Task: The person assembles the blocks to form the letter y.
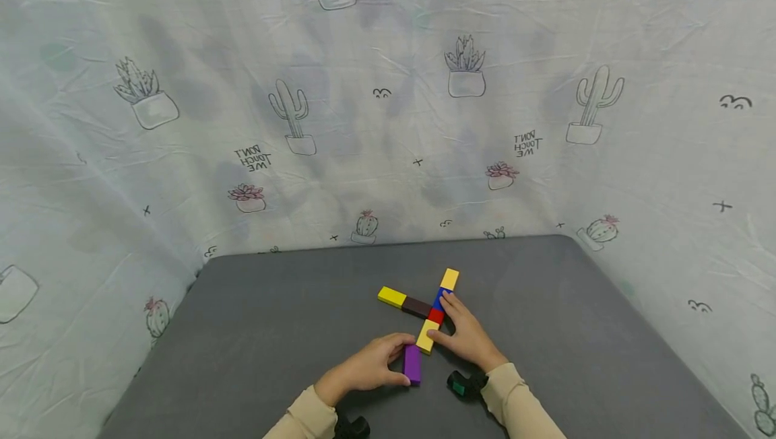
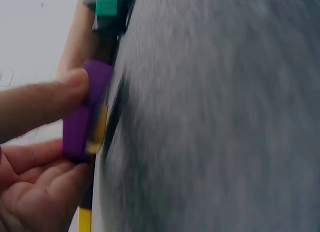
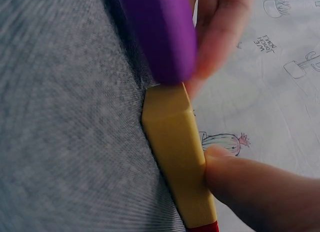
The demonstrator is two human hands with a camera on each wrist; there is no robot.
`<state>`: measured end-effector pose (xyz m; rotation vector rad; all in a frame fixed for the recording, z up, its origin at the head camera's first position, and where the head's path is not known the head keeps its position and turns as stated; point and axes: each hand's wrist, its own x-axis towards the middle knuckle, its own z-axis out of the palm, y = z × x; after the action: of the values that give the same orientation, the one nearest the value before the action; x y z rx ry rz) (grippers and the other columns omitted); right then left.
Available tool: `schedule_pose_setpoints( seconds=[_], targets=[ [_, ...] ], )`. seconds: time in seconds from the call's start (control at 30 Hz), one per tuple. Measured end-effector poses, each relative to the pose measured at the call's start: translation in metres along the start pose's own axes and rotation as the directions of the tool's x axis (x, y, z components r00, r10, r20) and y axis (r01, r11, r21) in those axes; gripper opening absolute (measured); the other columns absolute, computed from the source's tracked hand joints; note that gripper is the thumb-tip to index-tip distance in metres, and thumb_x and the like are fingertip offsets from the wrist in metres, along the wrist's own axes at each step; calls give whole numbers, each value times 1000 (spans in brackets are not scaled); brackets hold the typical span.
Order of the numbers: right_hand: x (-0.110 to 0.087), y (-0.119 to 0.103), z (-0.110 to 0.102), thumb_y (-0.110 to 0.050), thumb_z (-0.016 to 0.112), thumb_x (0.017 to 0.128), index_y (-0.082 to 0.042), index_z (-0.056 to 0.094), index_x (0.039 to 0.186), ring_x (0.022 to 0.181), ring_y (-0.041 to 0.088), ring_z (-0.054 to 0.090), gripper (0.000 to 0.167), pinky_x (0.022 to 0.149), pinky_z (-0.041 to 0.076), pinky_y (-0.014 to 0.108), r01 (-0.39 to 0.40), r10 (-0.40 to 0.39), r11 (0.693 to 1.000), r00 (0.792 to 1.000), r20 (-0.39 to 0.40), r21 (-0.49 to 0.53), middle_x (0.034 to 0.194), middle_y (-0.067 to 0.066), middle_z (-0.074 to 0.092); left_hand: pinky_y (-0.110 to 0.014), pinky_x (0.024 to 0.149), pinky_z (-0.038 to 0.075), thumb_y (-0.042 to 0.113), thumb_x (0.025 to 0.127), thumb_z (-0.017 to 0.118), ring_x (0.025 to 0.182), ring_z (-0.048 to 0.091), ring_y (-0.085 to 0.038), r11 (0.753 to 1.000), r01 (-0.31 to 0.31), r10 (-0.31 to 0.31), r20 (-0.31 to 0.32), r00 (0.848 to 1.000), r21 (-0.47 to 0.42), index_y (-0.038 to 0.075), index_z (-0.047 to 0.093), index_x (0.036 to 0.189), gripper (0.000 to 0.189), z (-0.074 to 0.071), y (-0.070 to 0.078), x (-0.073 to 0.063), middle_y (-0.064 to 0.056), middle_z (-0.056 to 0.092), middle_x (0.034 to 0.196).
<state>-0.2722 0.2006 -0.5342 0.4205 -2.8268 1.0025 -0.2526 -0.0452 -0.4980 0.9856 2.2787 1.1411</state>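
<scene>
My left hand (image 1: 374, 362) pinches a purple block (image 1: 412, 366) between thumb and fingers, close over the table. The block's far end is right by the near end of a pale yellow block (image 1: 427, 336). From there a row runs away from me: a red block (image 1: 436, 316), a blue block (image 1: 440, 299) and another pale yellow block (image 1: 449, 279). My right hand (image 1: 469, 335) rests along this row, its thumb (image 3: 235, 167) touching the near yellow block and its fingertips at the blue one, which they partly cover.
A dark brown block (image 1: 417, 308) branches left from the row near the red block, with a bright yellow block (image 1: 391, 296) at its outer end. The grey table (image 1: 291, 318) meets cactus-print cloth (image 1: 400, 176) at the back and sides. Black wrist devices (image 1: 465, 384) sit close to the tabletop.
</scene>
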Motion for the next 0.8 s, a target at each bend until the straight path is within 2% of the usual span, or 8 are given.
schedule_pose_setpoints(
  seconds=[0.23, 0.47, 0.8],
  targets=[
    [-1, -3, -1, -53, 65, 83, -1, 37, 144, 143, 34, 24, 86, 111, 28, 56, 8, -8, 1000, 1000, -3, -1, 155, 14, 27, -25, 103, 43, 17, 82, 75, 131, 46, -24, 1000, 13, -14, 32, 999, 22, -2, 40, 139, 70, 3, 6, 3, -15, 44, 141],
    [-1, -3, -2, -53, 66, 82, -2, 36, 145, 143, 34, 24, 86, 111, 28, 56, -4, 4, 1000, 1000, 4, -2, 155, 14, 27, -23, 99, 45, 13, 82, 73, 129, 49, -20, 993, 45, -52, 55, 997, 111, -1, 42, 140, 68, 1, 8, 4, -14, 46, 143],
    [-1, -4, -2, -52, 66, 83, -2, 36, 145, 143, 34, 23, 86, 111, 28, 56, -6, 6, 1000, 1000, 14, 9, 155, 14, 27, -19, 95, 47, 12, 83, 71, 125, 52, -19, 994, 57, -63, 62, 996, 96, 1, 44, 139, 63, 1, 7, 3, -13, 48, 142]
  ],
)
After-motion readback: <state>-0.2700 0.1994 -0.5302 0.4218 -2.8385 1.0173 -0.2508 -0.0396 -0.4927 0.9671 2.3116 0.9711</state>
